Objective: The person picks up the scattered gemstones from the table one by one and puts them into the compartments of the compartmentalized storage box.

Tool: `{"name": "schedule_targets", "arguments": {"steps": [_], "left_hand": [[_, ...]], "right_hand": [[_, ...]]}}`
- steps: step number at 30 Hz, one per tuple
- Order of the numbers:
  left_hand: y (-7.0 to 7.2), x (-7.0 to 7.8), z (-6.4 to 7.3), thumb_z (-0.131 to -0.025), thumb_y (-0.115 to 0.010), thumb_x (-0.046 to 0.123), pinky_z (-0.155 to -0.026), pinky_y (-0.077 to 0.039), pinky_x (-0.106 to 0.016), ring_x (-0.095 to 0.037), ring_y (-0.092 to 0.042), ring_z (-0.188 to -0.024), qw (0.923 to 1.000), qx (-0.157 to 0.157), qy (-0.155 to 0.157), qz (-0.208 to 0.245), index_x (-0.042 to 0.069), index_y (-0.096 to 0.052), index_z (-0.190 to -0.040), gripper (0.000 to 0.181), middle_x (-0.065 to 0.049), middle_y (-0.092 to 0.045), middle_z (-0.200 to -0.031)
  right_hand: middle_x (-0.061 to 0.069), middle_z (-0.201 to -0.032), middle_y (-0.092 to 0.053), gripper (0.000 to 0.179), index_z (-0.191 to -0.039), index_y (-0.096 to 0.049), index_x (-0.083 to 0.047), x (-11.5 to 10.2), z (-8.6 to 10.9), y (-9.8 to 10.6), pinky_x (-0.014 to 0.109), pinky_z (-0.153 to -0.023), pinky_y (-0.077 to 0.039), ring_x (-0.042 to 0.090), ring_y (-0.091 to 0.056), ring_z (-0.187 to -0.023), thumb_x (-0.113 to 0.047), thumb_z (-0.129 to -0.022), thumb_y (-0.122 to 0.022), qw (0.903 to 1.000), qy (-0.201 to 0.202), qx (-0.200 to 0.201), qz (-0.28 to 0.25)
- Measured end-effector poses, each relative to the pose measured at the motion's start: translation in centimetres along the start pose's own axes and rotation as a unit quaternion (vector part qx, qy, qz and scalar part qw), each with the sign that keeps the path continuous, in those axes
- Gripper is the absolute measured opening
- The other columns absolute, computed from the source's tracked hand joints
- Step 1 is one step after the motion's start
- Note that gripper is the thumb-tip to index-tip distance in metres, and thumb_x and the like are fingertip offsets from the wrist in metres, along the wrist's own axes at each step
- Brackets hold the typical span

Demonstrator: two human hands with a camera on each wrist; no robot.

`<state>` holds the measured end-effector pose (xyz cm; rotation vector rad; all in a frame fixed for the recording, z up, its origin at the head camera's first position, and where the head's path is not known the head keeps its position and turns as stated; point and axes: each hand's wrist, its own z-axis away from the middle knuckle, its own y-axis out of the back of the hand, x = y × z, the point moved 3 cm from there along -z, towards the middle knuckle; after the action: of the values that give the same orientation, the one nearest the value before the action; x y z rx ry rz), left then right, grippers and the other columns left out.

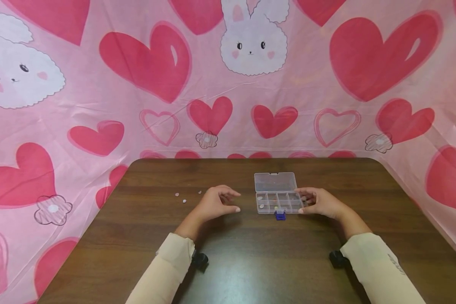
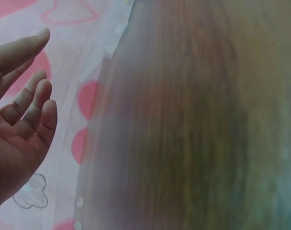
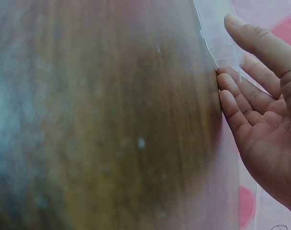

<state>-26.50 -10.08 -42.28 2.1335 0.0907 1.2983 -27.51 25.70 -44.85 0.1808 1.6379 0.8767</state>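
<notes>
A clear plastic compartment box [image 1: 282, 210] stands on the table with its see-through lid [image 1: 275, 182] raised at the back. A blue latch [image 1: 280, 215] hangs at its front edge. Small pale pieces [image 1: 261, 206] lie in the left compartments. My right hand [image 1: 321, 202] holds the box's right end, thumb at the front corner and fingers along the far part of that side. To the left of the box, my left hand [image 1: 216, 203] hovers with fingers loosely bent and nothing between them. Beyond its wrist lie small whitish pieces [image 1: 184, 201].
The brown wooden table [image 1: 258, 261] reaches back to a pink cloth [image 1: 247, 90] printed with hearts and rabbits. Dark wrist cameras [image 1: 200, 261] are strapped at both sleeves. The table's far edge runs just behind the lid.
</notes>
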Motion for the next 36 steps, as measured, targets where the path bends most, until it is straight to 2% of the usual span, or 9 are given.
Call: {"name": "schedule_targets", "arguments": {"steps": [10, 19, 27, 33, 36], "left_hand": [[1.3, -0.7, 1.1, -0.071, -0.087, 0.006, -0.07, -0.055, -0.036, -0.033, -0.064, -0.085, 0.9997, 0.022, 0.009, 0.003, -0.001, -0.072, -0.105, 0.037, -0.02, -0.067, -0.097], [2.4, -0.9, 2.5, -0.071, -0.086, 0.005, -0.072, -0.054, -0.051, -0.04, -0.064, -0.088, 0.9986, 0.043, 0.023, 0.02, -0.003, -0.072, -0.105, 0.038, -0.021, -0.066, -0.099], [3.7, -1.6, 3.7, -0.072, -0.087, 0.007, -0.073, -0.056, -0.039, -0.034, -0.065, -0.09, 0.9977, 0.051, 0.044, 0.012, 0.0, -0.072, -0.107, 0.039, -0.016, -0.067, -0.103], [4.6, -2.0, 4.4, -0.072, -0.087, 0.01, -0.075, -0.056, -0.04, -0.036, -0.065, -0.092, 0.9969, 0.062, 0.048, 0.008, 0.0, -0.072, -0.108, 0.04, -0.012, -0.068, -0.109], [5.2, -2.1, 4.7, -0.072, -0.087, 0.01, -0.076, -0.056, -0.038, -0.035, -0.065, -0.094, 0.9956, 0.069, 0.064, 0.007, 0.001, -0.072, -0.109, 0.04, -0.01, -0.068, -0.109]], "right_hand": [[0.02, -0.122, -0.061, 0.066, -0.133, -0.053, 0.005, 0.0, 0.0, 0.0, 0.039, -0.089, -0.049, 0.033, -0.057, -0.108, -0.019, -0.079, -0.083, 1.0, 0.003, 0.001, 0.003], [0.02, -0.121, -0.061, 0.067, -0.133, -0.053, 0.005, -0.1, 0.1, 0.0, 0.034, -0.088, -0.049, 0.032, -0.057, -0.107, -0.019, -0.078, -0.083, 1.0, 0.003, 0.001, 0.003], [0.021, -0.122, -0.061, 0.067, -0.133, -0.053, 0.005, -0.2, 0.1, 0.0, 0.038, -0.089, -0.049, 0.032, -0.057, -0.107, -0.019, -0.079, -0.083, 1.0, 0.002, 0.0, 0.003], [0.021, -0.121, -0.061, 0.068, -0.134, -0.053, 0.005, -0.1, 0.1, 0.0, 0.039, -0.09, -0.049, 0.032, -0.057, -0.108, -0.019, -0.078, -0.083, 1.0, -0.002, 0.002, 0.005], [0.02, -0.121, -0.061, 0.067, -0.134, -0.053, 0.005, -0.1, 0.1, 0.0, 0.041, -0.09, -0.049, 0.032, -0.057, -0.107, -0.019, -0.078, -0.083, 1.0, -0.003, 0.002, 0.006]]}}
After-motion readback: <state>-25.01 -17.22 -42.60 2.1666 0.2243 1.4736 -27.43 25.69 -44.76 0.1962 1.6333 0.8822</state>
